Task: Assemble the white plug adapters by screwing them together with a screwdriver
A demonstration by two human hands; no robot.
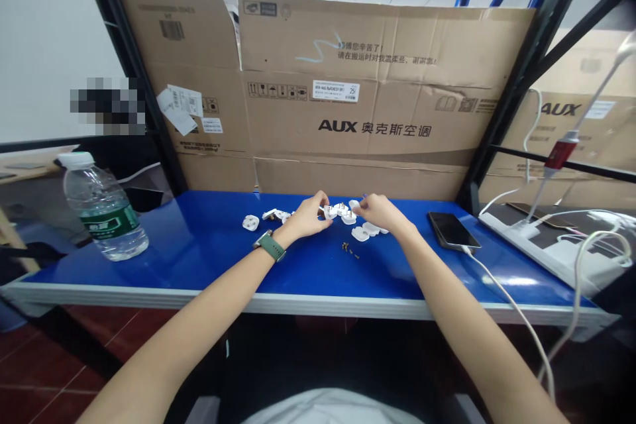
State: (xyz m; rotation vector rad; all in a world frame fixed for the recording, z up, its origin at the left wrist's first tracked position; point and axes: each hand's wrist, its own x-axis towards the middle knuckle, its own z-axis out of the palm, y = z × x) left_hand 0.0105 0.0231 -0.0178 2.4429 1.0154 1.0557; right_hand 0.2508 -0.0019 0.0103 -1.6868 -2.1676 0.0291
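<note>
— So, where are the hands?

— Just above the frame's middle, on the blue table. The left hand curls its fingers around a white plug part, pinching it; the right hand is bunched over more white plug pieces, though I cannot tell whether it grips any.

— How would they handle?

— Likely light, rigid plastic, smooth and a bit slippery; best pinched by the flat sides. The tiny brass screws below them look easy to scatter.
</note>
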